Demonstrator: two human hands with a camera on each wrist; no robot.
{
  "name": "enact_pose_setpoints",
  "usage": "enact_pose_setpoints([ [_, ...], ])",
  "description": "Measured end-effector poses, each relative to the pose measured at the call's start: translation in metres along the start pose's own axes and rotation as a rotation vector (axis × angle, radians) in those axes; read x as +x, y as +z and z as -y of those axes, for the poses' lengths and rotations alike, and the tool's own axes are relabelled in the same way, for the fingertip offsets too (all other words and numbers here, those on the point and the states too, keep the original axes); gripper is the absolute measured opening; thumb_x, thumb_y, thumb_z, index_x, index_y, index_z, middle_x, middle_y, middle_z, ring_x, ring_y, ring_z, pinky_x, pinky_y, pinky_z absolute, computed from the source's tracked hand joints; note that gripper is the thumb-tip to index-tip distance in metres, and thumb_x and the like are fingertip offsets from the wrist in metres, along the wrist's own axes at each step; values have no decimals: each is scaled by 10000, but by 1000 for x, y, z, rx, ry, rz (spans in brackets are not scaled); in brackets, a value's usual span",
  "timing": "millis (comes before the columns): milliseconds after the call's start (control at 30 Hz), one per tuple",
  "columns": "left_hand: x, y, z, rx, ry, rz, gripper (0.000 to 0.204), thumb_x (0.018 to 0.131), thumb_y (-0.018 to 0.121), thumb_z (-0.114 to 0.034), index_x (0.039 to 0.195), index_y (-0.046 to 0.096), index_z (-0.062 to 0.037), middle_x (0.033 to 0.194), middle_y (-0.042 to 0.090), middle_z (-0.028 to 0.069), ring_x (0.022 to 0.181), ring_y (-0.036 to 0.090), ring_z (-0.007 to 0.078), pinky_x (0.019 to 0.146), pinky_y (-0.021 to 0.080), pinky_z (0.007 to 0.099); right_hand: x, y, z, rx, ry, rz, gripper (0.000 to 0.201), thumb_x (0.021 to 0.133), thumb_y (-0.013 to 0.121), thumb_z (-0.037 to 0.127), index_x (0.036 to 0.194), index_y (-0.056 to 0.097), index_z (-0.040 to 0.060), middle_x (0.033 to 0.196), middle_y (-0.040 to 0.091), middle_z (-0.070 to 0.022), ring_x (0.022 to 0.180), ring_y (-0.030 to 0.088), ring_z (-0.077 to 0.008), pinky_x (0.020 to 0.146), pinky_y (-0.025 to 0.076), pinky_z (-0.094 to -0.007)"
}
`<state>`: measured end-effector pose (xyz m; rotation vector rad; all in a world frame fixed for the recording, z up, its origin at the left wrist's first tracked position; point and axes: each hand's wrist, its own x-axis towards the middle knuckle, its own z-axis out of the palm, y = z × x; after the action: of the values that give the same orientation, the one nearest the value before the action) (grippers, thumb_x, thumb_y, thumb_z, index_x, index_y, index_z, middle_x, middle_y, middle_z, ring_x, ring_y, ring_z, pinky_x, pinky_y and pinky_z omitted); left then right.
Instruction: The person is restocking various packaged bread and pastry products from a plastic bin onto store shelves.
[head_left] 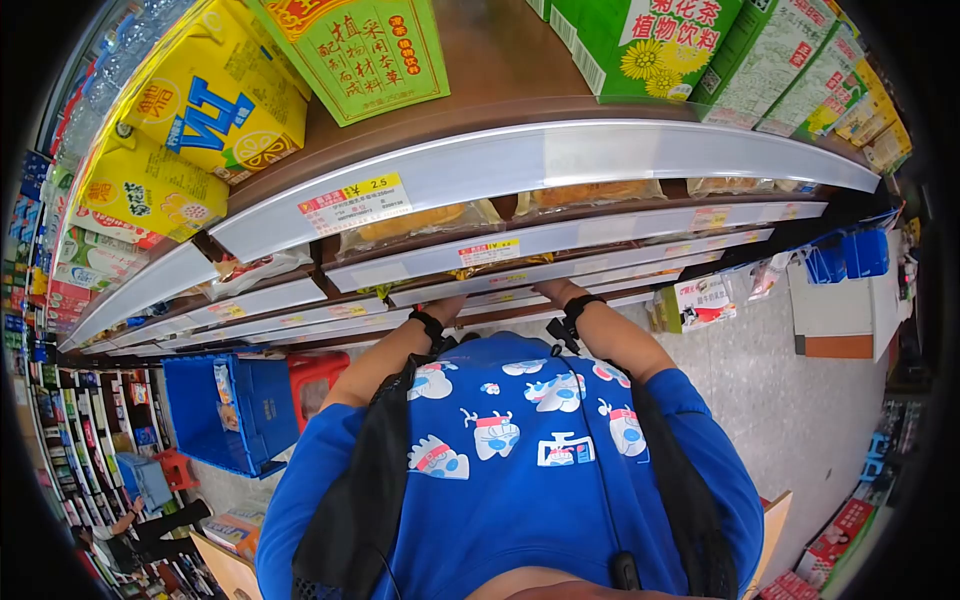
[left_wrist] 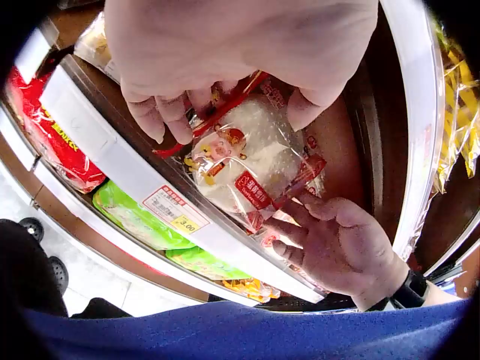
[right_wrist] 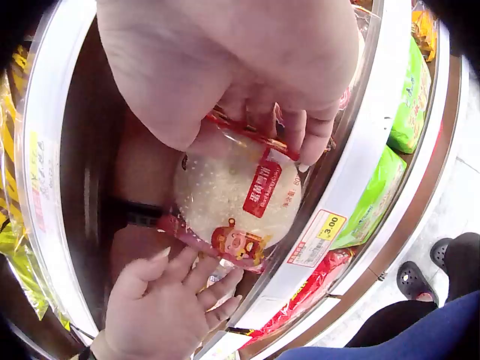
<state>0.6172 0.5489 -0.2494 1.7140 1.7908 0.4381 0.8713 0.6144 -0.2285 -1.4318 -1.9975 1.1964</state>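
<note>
Centrally, in the left wrist view, a clear round-bodied package point(left_wrist: 251, 154) with red ends lies over a brown shelf, behind a 3.00 price label point(left_wrist: 176, 208). Its printed face points toward the camera; its long axis, from red end to red end, slants from upper left to lower right. The hands are apart at opposite ends, fingers loosely bent: the left hand point(left_wrist: 240, 52) reaches down from the top, the right hand point(left_wrist: 341, 244) extends from lower right, palm showing. The right wrist view adds dark clogs point(right_wrist: 424, 274) at right. Only the head view shows a blue basket point(head_left: 235, 410), left.
</note>
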Motion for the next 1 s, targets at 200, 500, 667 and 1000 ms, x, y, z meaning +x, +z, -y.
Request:
enact_pose_setpoints([
  [200, 6, 10, 7, -13, 99, -95, 376, 939, 529, -418, 1065, 635, -80, 761, 615, 41, 710, 591, 177, 596, 509, 374, 17, 7, -21, -195, -188, -147, 533, 905, 644, 243, 1369, 460, 56, 1333, 527, -104, 1182, 528, -243, 974, 443, -359],
  [500, 7, 9, 1, 1, 314, -261, 367, 935, 552, -390, 1110, 627, -77, 807, 626, 42, 704, 577, 163, 572, 497, 353, 12, -6, -16, -79, -114, -58, 495, 907, 626, 241, 1346, 484, 61, 1327, 534, -123, 1210, 510, -261, 1004, 418, -367],
  [667, 3, 4, -8, 12, 434, -364, 366, 933, 565, -374, 1135, 623, -75, 832, 632, 44, 702, 569, 154, 559, 491, 341, 0, -9, -8, -18, -83, -10, 475, 908, 616, 239, 1334, 497, 63, 1323, 539, -134, 1225, 501, -270, 1020, 405, -371],
  [1000, -32, -44, -1, -589, -213, 296, 387, 960, 573, -187, 1301, 519, -12, 1211, 597, 109, 1039, 603, 189, 852, 540, 309, -31, -27, 2, 118, 16, 106, 452, 895, 614, 230, 1310, 526, 73, 1250, 589, -141, 1126, 568, -262, 951, 453, -351],
])
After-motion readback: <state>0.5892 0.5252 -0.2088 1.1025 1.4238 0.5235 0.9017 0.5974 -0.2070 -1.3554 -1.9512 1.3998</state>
